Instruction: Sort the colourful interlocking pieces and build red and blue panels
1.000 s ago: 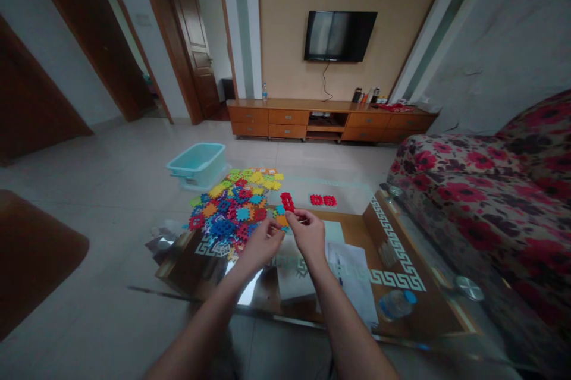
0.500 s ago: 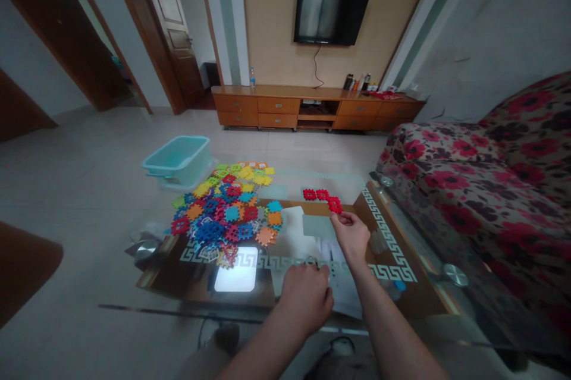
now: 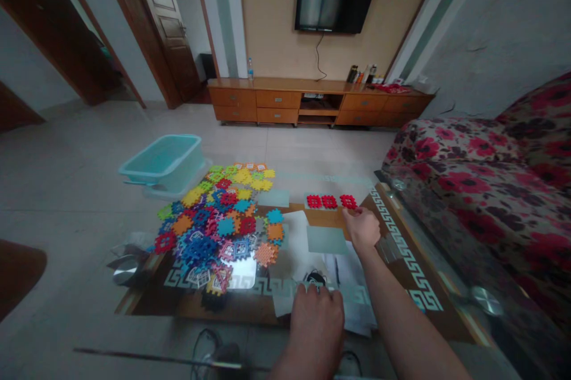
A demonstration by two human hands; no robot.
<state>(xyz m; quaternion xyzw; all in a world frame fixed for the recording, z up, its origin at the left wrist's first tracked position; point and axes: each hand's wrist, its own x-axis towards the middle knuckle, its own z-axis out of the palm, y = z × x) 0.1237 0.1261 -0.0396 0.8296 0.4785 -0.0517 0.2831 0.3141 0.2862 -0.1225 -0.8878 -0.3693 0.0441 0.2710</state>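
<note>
In the head view, two red gear-edged building tiles (image 3: 322, 201) lie side by side on the glass table. A third red building tile (image 3: 348, 201) is just right of them, a small gap apart. My right hand (image 3: 362, 228) is closed, fingertips pinching this third tile's near edge. My left hand (image 3: 317, 320) is curled into a fist by the table's front edge, with nothing visible in it. A large mixed pile of coloured building tiles (image 3: 225, 226) covers the table's left part.
A turquoise plastic bin (image 3: 163, 160) stands beyond the table's left side. Papers (image 3: 289, 243) and a black coiled item (image 3: 316, 278) show around the middle, apparently under the glass. A flowered sofa (image 3: 473, 178) flanks the right; a low cabinet (image 3: 276, 99) lines the far wall.
My right hand has carried the third red tile rightward into line with the other two. My left hand appears lower and nearer the front edge; the camera view has also shifted.
</note>
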